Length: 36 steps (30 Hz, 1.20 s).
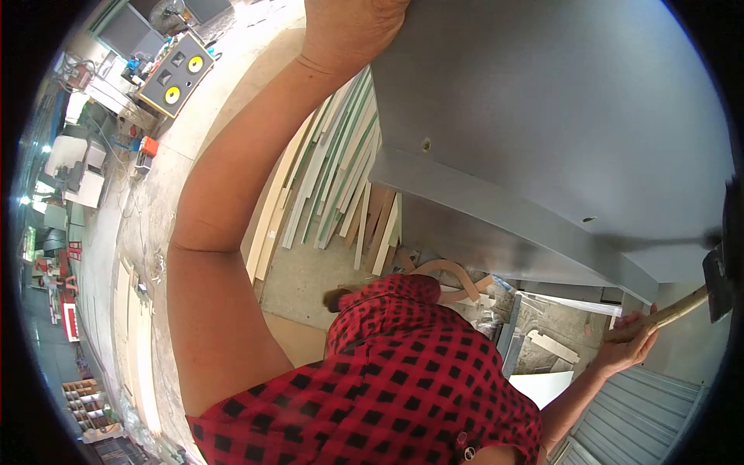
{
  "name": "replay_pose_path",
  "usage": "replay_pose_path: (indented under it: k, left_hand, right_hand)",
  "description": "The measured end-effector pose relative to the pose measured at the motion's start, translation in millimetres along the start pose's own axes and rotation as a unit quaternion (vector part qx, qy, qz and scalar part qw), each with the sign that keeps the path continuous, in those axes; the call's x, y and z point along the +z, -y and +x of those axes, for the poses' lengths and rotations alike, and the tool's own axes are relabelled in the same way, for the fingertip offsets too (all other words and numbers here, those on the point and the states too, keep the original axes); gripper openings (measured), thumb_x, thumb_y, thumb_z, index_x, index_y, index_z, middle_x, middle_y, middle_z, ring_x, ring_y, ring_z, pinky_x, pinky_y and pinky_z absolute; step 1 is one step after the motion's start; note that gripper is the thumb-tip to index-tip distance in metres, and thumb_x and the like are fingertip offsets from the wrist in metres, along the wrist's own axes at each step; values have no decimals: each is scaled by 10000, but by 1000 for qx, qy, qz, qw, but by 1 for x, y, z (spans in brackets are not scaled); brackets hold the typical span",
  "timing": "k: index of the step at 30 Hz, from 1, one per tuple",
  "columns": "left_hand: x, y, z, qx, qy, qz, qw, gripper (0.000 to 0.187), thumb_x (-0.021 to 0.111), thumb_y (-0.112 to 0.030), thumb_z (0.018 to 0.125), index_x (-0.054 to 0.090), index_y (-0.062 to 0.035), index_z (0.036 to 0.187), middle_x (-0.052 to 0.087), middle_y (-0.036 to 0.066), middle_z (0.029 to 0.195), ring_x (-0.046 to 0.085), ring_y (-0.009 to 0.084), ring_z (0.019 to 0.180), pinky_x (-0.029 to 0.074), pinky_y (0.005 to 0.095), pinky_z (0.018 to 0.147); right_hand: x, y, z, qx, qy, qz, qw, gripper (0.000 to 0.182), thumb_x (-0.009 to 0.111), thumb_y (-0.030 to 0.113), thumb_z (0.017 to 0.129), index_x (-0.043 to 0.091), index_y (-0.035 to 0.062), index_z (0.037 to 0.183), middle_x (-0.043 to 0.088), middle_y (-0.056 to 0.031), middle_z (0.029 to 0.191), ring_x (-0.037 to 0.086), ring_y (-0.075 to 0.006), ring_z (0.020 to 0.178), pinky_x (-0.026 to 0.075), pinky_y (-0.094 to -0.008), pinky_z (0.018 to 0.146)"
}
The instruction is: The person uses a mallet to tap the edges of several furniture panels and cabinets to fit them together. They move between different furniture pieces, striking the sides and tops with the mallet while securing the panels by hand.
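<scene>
A large grey cabinet panel (542, 93) fills the upper right, with a grey strip (496, 205) running along its lower edge. Two small marked holes show just above that strip. My left hand (356, 31) is at the panel's left edge, its fingers hidden at the top of the frame. At the far right, my right hand (632, 345) is wrapped round the wooden handle of a hammer (666, 314). The hammer's dark head (717, 283) is up beside the panel's right end.
Long wooden strips (329, 170) lie stacked on the floor behind my left arm. Curved wooden pieces (449, 275) and offcuts (554, 346) are scattered below the panel. A speaker cabinet (177, 75) stands at the upper left, with a fan (169, 15) beyond it.
</scene>
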<state>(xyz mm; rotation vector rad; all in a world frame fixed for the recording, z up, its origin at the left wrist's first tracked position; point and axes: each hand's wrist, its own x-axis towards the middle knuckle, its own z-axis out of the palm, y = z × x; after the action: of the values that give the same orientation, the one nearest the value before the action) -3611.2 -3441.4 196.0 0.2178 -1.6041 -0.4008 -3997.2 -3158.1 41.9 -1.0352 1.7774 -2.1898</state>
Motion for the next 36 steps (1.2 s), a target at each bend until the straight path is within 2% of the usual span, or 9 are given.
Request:
replay_pose_path:
  k: [12,14,18,20,23,27,29,31,36]
  left_hand:
    - [0,7,-5,-15,-17,-20,1000,672,715,-355,793,368,-42,1275,524,108,1132,510,172,1018,437,302,862]
    - [0,3,-7,-51,-47,18,997,463,703,-193,794,471,-13,1152,583,52,988,543,103,839,455,243,770]
    - [4,-9,-5,-60,-37,-20,997,465,707,-180,797,466,-4,1154,593,42,975,554,97,837,465,247,762]
    - [-1,-5,-4,-52,-28,-1,998,593,746,-255,765,419,9,1183,641,69,940,611,126,813,502,273,734]
    - [-6,-3,-4,-38,-13,-65,997,610,742,-277,767,414,-1,1200,651,92,930,636,144,796,514,291,713]
    - [-15,8,4,-1,7,5,1000,566,681,-360,794,400,-27,1156,644,127,798,658,262,647,515,358,586]
    - [-26,3,12,-3,-7,-25,1000,488,670,-345,788,401,-39,1057,604,118,683,616,315,570,475,407,516]
    - [-48,0,23,-57,67,-54,995,485,676,-318,792,401,-43,1081,616,134,723,636,323,638,486,395,535]
    - [-68,14,45,-40,57,-102,992,365,630,-235,805,378,-46,989,588,126,657,604,335,596,439,441,514]
  right_hand:
    - [43,-12,-21,-48,-15,37,998,459,455,342,939,473,-26,1213,530,-75,719,488,-111,584,392,-223,468]
    - [54,-16,-25,-50,-10,55,997,449,461,344,939,480,-15,1208,532,-78,749,499,-115,620,398,-222,475]
    - [87,-11,-39,-78,-7,73,994,423,477,330,940,493,-7,1195,526,-77,691,490,-114,578,400,-232,458]
    - [108,3,-51,-80,-20,78,994,419,480,331,939,498,-3,1189,528,-75,689,487,-114,565,401,-229,458]
    - [134,12,-75,-96,-22,89,991,410,479,336,938,513,2,1174,531,-70,682,486,-108,541,397,-222,451]
    - [186,37,-116,-75,-30,62,995,397,481,326,936,519,5,1165,528,-56,669,491,-93,537,397,-210,451]
    - [221,51,-142,-56,-60,66,994,394,483,322,936,517,6,1169,528,-53,670,490,-91,537,398,-208,445]
    - [262,73,-171,-56,-76,64,994,396,485,315,937,514,-1,1173,525,-53,668,486,-92,531,395,-211,437]
    - [355,114,-238,-44,-109,33,992,399,477,309,938,510,-10,1176,511,-56,642,457,-91,503,382,-208,420]
